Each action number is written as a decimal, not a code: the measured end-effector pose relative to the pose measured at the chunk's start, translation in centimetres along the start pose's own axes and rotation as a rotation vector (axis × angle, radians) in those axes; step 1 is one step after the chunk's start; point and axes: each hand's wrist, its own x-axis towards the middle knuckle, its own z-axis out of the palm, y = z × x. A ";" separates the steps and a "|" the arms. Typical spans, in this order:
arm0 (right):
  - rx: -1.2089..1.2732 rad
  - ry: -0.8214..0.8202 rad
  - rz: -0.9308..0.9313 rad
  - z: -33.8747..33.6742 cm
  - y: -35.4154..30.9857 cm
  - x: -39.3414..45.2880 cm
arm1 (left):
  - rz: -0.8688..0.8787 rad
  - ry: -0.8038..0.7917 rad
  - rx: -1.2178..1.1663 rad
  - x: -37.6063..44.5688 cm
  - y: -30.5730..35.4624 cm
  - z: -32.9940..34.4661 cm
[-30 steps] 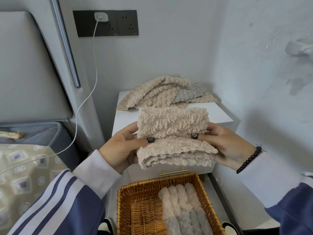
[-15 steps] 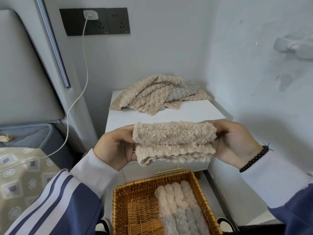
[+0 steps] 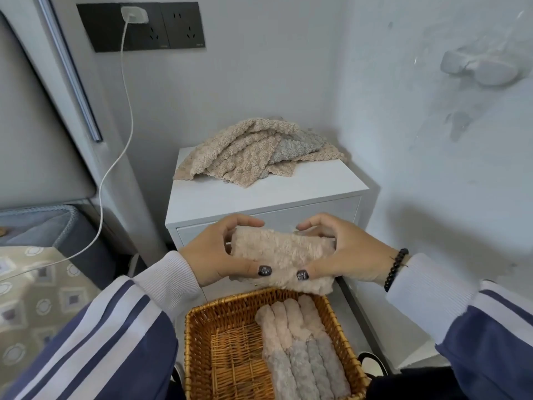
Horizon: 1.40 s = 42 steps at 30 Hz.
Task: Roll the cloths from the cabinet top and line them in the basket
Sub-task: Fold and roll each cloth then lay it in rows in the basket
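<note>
A fluffy beige cloth (image 3: 282,256), rolled into a short bundle, is held in the air just above the wicker basket (image 3: 199,327). My left hand (image 3: 213,252) grips its left end, thumb on the front and fingers curled over the top. My right hand (image 3: 346,252) grips the right end the same way. Several rolled cloths (image 3: 300,342), beige and grey, lie side by side along the basket's right half. A heap of unrolled beige and grey cloths (image 3: 253,151) lies at the back of the white cabinet top (image 3: 317,180).
The cabinet stands in a corner, with a wall close on the right. A white charger cable (image 3: 115,157) hangs from a wall socket at the left. A bed with a patterned cover (image 3: 37,298) is at the lower left. The basket's left half shows bare wicker.
The cloth has been rolled up tighter, from a folded band into a compact bundle. Both hands have come lower and closer together, nearer the basket, with thumbs now on the front.
</note>
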 end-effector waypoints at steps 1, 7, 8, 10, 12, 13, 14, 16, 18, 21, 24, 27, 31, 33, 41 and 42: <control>-0.064 -0.043 0.001 0.3 0.2 0.0 | -0.020 -0.016 0.043 -0.1 -0.1 0.1; -0.399 -0.252 -0.011 4.7 1.7 -0.3 | -0.042 -0.057 0.489 -0.2 -1.4 1.4; -0.397 -0.258 -0.009 5.5 2.1 -0.2 | -0.058 -0.058 0.558 0.0 -1.8 1.4; -0.372 -0.245 0.019 6.7 3.2 0.1 | -0.108 -0.037 0.680 0.3 -2.8 1.5; -0.331 -0.224 0.073 7.7 4.1 0.5 | -0.168 0.013 0.758 0.6 -4.0 1.5; -0.321 -0.206 0.106 8.1 4.6 0.7 | -0.188 0.045 0.782 0.7 -4.7 1.3; -0.311 -0.187 0.134 8.5 5.0 1.0 | -0.208 0.080 0.791 0.8 -5.4 1.2; -0.288 -0.176 0.208 9.4 6.1 1.5 | -0.271 0.150 0.776 1.0 -6.8 0.8; -0.323 -0.161 0.290 10.6 7.5 2.3 | -0.368 0.158 0.729 1.3 -8.4 0.7; -0.389 -0.132 0.369 12.8 9.0 3.1 | -0.543 0.047 0.483 1.3 -10.1 1.9; -0.367 -0.122 0.355 15.7 9.4 3.7 | -0.674 0.021 0.200 1.1 -12.5 3.2; -0.201 -0.031 0.345 18.8 10.8 4.0 | -0.772 0.102 0.061 1.5 -15.7 4.0; -0.124 -0.081 0.471 22.9 13.4 5.5 | -0.890 0.165 -0.206 2.0 -19.8 4.5; -0.123 -0.087 0.498 24.5 14.7 6.3 | -0.925 0.205 -0.301 2.3 -21.6 4.5; -0.100 -0.350 0.476 27.9 18.1 11.3 | -0.942 0.276 -0.182 4.5 -27.6 4.0; -0.103 -0.372 0.474 28.2 18.3 12.0 | -0.953 0.281 -0.208 4.9 -28.3 4.1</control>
